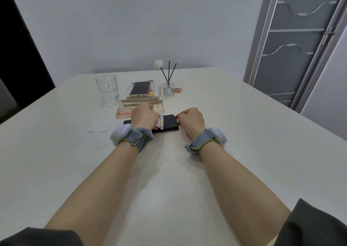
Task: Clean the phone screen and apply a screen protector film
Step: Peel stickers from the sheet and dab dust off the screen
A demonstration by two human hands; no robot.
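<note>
A black phone (pixel 170 122) lies flat on the white table (pixel 244 133), screen up, its long side running left to right. My left hand (pixel 144 116) is over the phone's left half and grips a small white card with blue and yellow print (pixel 161 122), held on edge against the screen. My right hand (pixel 190 119) is at the phone's right end, fingers curled, pinching something small at the edge; what it pinches is too small to make out. Both wrists wear grey straps.
Behind the hands lie a clear phone case (pixel 124 112), a stack of packaging with a gold phone (pixel 139 89) on top, a drinking glass (pixel 107 88), a reed diffuser bottle (pixel 168 89) and small coloured sweets (pixel 178 90). A clear film scrap (pixel 98 128) lies left.
</note>
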